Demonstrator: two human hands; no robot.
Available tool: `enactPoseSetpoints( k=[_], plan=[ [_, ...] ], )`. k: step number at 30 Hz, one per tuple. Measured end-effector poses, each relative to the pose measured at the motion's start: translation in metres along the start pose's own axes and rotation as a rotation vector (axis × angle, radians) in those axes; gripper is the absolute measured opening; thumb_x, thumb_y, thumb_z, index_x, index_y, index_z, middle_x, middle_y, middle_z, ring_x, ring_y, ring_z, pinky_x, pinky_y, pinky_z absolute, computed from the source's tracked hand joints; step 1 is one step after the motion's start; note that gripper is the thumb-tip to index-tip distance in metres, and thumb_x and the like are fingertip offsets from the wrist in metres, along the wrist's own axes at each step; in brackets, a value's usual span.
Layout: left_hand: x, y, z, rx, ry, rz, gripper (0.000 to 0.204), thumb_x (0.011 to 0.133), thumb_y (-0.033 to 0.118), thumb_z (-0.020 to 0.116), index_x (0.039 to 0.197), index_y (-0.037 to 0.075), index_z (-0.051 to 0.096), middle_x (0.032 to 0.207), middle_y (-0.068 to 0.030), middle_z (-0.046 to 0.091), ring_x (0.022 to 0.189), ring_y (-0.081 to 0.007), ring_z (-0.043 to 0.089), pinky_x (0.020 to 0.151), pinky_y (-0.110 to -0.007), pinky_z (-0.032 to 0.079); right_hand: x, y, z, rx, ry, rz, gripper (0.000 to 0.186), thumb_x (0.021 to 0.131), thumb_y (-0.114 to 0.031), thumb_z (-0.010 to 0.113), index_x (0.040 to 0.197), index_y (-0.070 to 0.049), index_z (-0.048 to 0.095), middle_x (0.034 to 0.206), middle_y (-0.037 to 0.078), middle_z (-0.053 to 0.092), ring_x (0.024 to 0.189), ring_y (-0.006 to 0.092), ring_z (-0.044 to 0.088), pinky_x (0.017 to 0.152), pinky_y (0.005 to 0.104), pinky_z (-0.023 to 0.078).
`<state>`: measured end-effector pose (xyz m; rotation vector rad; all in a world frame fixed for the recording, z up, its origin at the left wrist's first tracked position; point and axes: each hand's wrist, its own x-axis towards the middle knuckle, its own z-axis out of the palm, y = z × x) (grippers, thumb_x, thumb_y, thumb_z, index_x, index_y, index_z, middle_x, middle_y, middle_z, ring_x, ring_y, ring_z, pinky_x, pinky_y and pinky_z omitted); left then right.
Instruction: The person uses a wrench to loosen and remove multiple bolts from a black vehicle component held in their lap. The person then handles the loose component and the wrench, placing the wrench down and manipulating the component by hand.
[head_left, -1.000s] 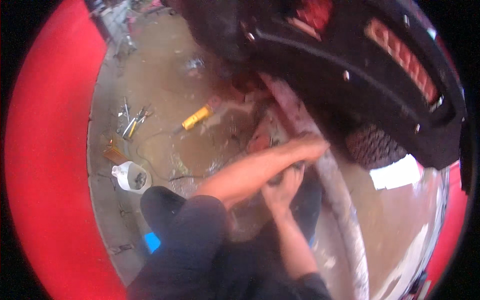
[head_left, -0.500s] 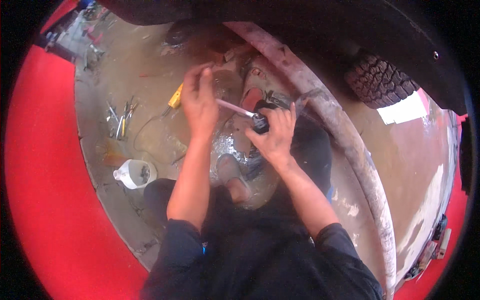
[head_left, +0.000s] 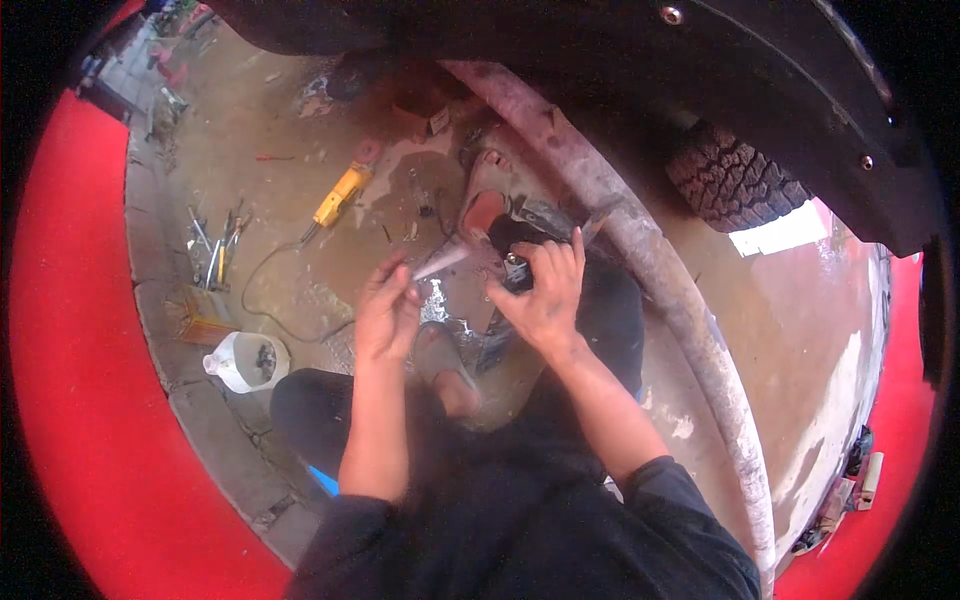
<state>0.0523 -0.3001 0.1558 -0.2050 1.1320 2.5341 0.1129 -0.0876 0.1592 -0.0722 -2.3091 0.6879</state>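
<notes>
My left hand (head_left: 388,310) pinches one end of a slim, pale metal bar-like tool (head_left: 440,262), smeared by motion. That tool slants up and right toward my right hand, and its far end is too blurred to name. My right hand (head_left: 548,290) is wrapped round a black rounded part (head_left: 517,275) with a small shiny metal end (head_left: 512,258) on top. The black part sits beside a dark assembly (head_left: 535,220) near my foot. Whether the tool touches the black part I cannot tell.
A long, dirty curved tube (head_left: 640,230) arcs past on the right, under a black vehicle body (head_left: 780,60) and a tyre (head_left: 735,180). On the wet floor lie a yellow angle grinder (head_left: 343,195) with its cord, several hand tools (head_left: 218,245) and a cut-open white jug (head_left: 240,362).
My left hand has come down and nearer me with the tool, whose tip has left the black part's top. My right hand keeps its hold. The grinder shows fully now.
</notes>
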Motion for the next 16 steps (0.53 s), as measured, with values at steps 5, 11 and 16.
enactPoseSetpoints(
  k=[5,11,16],
  plan=[
    [-0.004,0.003,0.006,0.333,-0.293,-0.083,0.035,0.099,0.010,0.071,0.132,0.000,0.065,0.105,-0.0058,0.071,0.083,-0.0152,0.068,0.083,-0.037,0.059,0.002,0.000,-0.003,0.038,-0.012,-0.047,0.042,0.067,-0.026,0.087,0.098,-0.008,0.067,0.087,0.008,0.060,0.089,0.0310,0.061,0.114,0.0554,0.039],
    [-0.006,0.010,0.028,1.264,-0.336,0.350,0.034,0.098,0.002,0.064,0.131,0.003,0.069,0.108,-0.0107,0.074,0.092,-0.0236,0.070,0.086,-0.035,0.056,0.008,0.003,-0.003,0.030,0.014,-0.088,0.042,0.069,-0.029,0.088,0.097,-0.008,0.066,0.084,0.007,0.062,0.085,0.0289,0.062,0.100,0.0496,0.044],
    [0.002,0.018,0.033,1.434,-0.393,0.498,0.035,0.094,-0.001,0.063,0.127,0.008,0.074,0.109,-0.0136,0.073,0.099,-0.0290,0.070,0.091,-0.036,0.054,0.009,0.006,-0.005,0.007,-0.042,-0.054,0.043,0.070,-0.031,0.089,0.099,-0.008,0.067,0.083,0.006,0.062,0.085,0.0273,0.063,0.100,0.0492,0.043]
  ],
)
